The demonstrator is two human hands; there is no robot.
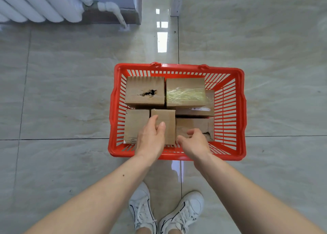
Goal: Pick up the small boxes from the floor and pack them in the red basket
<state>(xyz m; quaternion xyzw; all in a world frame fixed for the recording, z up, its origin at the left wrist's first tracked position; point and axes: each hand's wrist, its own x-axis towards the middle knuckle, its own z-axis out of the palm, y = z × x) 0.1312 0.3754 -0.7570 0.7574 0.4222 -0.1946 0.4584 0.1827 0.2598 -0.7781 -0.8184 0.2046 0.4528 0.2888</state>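
Note:
The red basket (177,67) stands on the tiled floor in front of my feet and holds several small cardboard boxes. At the back lie a box with a torn hole (145,90) and a taped box (185,92). A narrow box (168,117) stands in the front row between a left box (135,122) and a right box (194,124). My left hand (150,140) rests over the narrow box with relaxed fingers touching its top. Over the right box hovers my right hand (194,143), fingers loosely curled and holding nothing.
A white radiator (35,8) with its pipe (116,12) stands at the far left by the wall. A white post (177,1) rises behind the basket. My white sneakers (143,209) are on the floor just below it. No loose boxes show on the tiles.

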